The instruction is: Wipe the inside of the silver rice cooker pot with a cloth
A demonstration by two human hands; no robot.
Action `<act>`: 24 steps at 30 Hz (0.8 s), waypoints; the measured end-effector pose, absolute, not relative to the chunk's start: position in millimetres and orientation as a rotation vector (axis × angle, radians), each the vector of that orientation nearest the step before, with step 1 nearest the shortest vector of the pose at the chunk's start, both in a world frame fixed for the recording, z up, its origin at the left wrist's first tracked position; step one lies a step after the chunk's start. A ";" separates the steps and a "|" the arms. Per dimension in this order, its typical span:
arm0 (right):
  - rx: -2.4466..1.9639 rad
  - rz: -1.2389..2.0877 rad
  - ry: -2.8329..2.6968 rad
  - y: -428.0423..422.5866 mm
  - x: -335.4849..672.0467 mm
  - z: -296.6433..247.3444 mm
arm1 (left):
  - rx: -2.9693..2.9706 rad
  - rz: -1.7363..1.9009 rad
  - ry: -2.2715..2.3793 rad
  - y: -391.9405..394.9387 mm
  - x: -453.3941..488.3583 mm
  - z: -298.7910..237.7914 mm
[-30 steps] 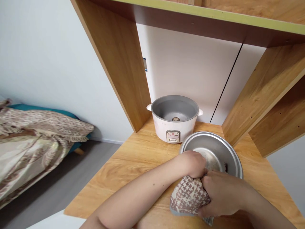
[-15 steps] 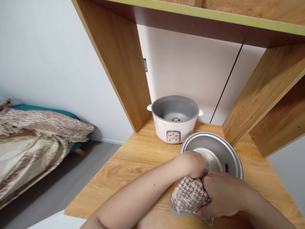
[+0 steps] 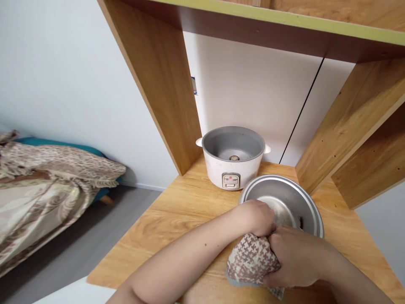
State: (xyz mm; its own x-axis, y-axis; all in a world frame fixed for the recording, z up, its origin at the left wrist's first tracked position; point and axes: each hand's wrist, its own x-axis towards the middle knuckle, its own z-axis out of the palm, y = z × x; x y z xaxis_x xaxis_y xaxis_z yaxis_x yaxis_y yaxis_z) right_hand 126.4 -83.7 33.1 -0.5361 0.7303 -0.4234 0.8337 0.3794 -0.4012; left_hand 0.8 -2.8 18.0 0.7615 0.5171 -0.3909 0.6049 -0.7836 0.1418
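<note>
A shallow, wide metal pot (image 3: 308,211) rests on the wooden surface, with a small dark piece on its inner right wall. My left hand (image 3: 257,217) is closed at the pot's near-left rim; its fingertips are hidden. Pressed close beside it, my right hand (image 3: 294,257) grips a brown and cream patterned cloth (image 3: 251,259). The cloth bulges out left of the right hand, below the left wrist, and a corner hangs underneath. Behind the pot stands a white rice cooker body (image 3: 215,169), open on top, with a grey inside and a small switch panel.
Wooden upright panels (image 3: 158,93) (image 3: 344,122) flank the wooden tabletop (image 3: 152,228). A shelf with a yellow-green edge (image 3: 284,17) crosses above. To the left, a bed with a patterned blanket (image 3: 57,164) stands on the grey floor.
Both hands, the cloth and the pot keep nearly the same places. Only a very slight shift of the whole view shows.
</note>
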 end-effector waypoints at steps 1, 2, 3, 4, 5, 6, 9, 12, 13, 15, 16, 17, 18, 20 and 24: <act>1.403 -0.891 2.475 -83.7 126.4 32.8 | 2.702 -0.482 0.878 -2.8 0.8 17.7; 1.397 -0.910 2.499 -83.7 126.5 32.3 | 2.706 -0.478 0.877 -2.8 0.8 17.6; 1.397 -0.922 2.519 -83.7 126.6 31.8 | 2.709 -0.476 0.873 -2.8 0.9 17.5; 1.408 -0.919 2.525 -83.8 126.9 31.4 | 2.711 -0.474 0.871 -2.8 0.9 17.5; 1.420 -0.911 2.529 -84.0 127.1 31.1 | 2.712 -0.474 0.870 -2.7 1.0 17.6; 1.428 -0.906 2.533 -84.1 127.3 31.0 | 2.713 -0.476 0.870 -2.7 1.2 17.7; 1.434 -0.915 2.540 -84.2 127.3 31.2 | 2.711 -0.492 0.870 -2.3 1.6 17.6; 1.407 -0.963 2.551 -83.6 126.6 31.5 | 2.709 -0.509 0.872 -1.6 1.7 17.1; 1.397 -0.978 2.557 -83.4 126.3 31.5 | 2.709 -0.510 0.875 -1.5 1.7 17.0; 1.395 -0.987 2.553 -83.3 126.3 31.2 | 2.709 -0.505 0.879 -1.5 1.4 16.8; 1.403 -0.974 2.546 -83.4 126.5 30.9 | 2.710 -0.497 0.882 -1.6 1.3 16.8; 1.414 -0.958 2.540 -83.6 126.9 30.6 | 2.710 -0.487 0.884 -1.7 1.1 16.9; 1.420 -0.945 2.536 -83.8 127.3 30.4 | 2.711 -0.475 0.885 -1.9 1.0 17.0; 1.417 -0.931 2.551 -84.3 127.9 30.0 | 2.710 -0.461 0.884 -2.2 0.9 17.3; 1.424 -0.934 2.554 -85.1 128.0 30.0 | 2.701 -0.468 0.884 -2.1 0.9 17.6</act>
State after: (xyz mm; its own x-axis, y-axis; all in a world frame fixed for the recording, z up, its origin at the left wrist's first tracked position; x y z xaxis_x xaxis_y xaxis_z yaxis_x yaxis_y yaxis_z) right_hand 128.0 -85.1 30.0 -0.5674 0.7492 -0.3416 0.7929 0.3852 -0.4722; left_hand 0.9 -2.1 17.6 0.7629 0.5239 -0.3788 0.6080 -0.7807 0.1446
